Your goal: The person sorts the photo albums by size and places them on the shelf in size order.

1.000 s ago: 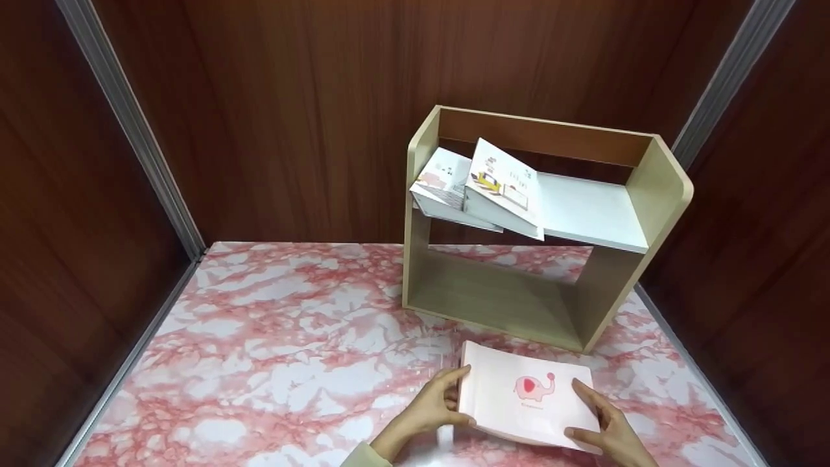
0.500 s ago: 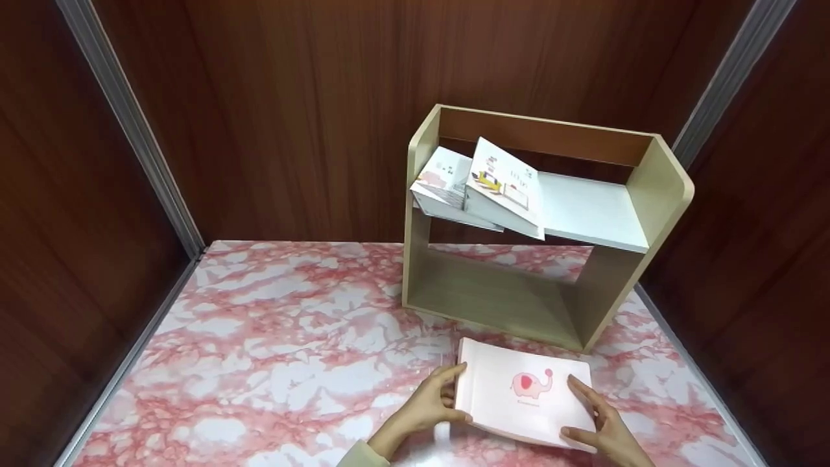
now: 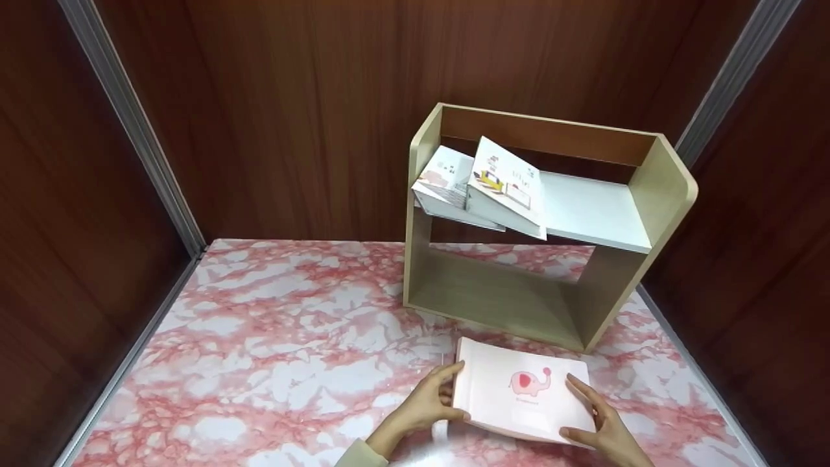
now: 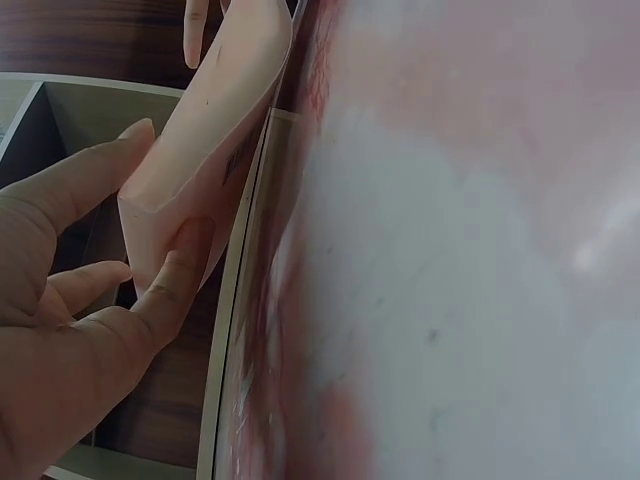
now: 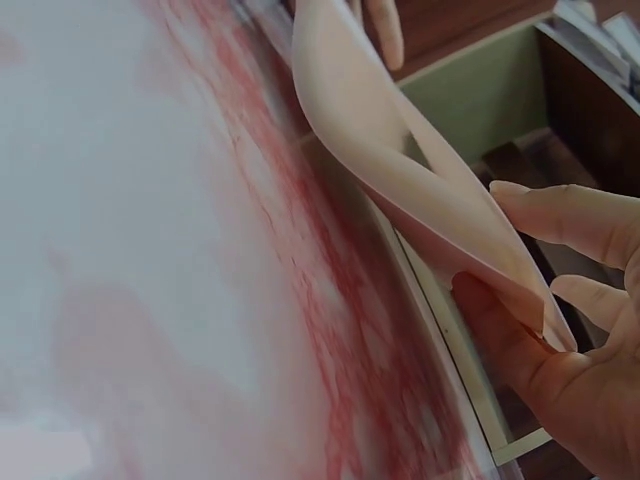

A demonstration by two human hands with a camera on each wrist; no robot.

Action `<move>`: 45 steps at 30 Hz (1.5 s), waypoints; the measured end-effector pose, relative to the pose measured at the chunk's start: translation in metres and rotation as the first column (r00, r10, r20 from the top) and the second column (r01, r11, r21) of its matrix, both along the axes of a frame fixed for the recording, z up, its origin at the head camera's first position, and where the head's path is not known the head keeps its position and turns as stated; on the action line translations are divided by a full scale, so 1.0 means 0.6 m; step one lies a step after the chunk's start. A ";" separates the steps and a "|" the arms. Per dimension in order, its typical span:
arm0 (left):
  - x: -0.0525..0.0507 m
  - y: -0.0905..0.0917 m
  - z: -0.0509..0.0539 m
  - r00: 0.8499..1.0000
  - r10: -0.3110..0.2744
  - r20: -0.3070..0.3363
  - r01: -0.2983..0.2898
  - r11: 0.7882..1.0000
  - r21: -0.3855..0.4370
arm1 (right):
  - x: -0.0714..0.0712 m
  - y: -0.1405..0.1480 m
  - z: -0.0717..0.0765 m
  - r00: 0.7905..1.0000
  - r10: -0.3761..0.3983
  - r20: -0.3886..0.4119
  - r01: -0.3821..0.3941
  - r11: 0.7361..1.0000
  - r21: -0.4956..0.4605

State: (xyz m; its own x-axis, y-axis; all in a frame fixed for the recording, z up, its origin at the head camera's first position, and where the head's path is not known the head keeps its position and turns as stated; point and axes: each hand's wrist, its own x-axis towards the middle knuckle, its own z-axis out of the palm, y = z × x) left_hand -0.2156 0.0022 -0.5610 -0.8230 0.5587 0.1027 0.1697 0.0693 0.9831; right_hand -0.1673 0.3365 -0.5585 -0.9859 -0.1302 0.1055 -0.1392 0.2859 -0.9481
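Observation:
A pale pink soft-covered book (image 3: 493,383) with an elephant picture is held just in front of the shelf, above the table. My left hand (image 3: 425,402) grips its left edge, thumb on the cover and fingers at the side. At the other end my right hand (image 3: 603,418) pinches the right edge, with thumb and a finger on the cover. In the left wrist view, the left hand (image 4: 90,270) holds the book's thick spine (image 4: 165,225). The right wrist view shows the right hand (image 5: 570,300) on the book's bowed pages (image 5: 430,200).
A small wooden bookshelf (image 3: 415,259) stands behind the book. Two white books, one with a yellow picture (image 3: 509,185) and one with a pink picture (image 3: 444,181), lean at the left of its upper board (image 3: 596,211). The table (image 3: 272,363) has a red-and-white marbled cover; dark wood panels (image 3: 311,117) surround it.
Both hands and the pink book have shifted slightly to the left in the head view. The grips look the same, and the shelf books have stayed put.

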 end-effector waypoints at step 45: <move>-0.008 -0.019 -0.005 1.000 -0.007 0.009 0.007 1.000 0.024 | 0.009 -0.001 -0.002 0.940 0.275 -0.200 -0.300 0.948 -0.108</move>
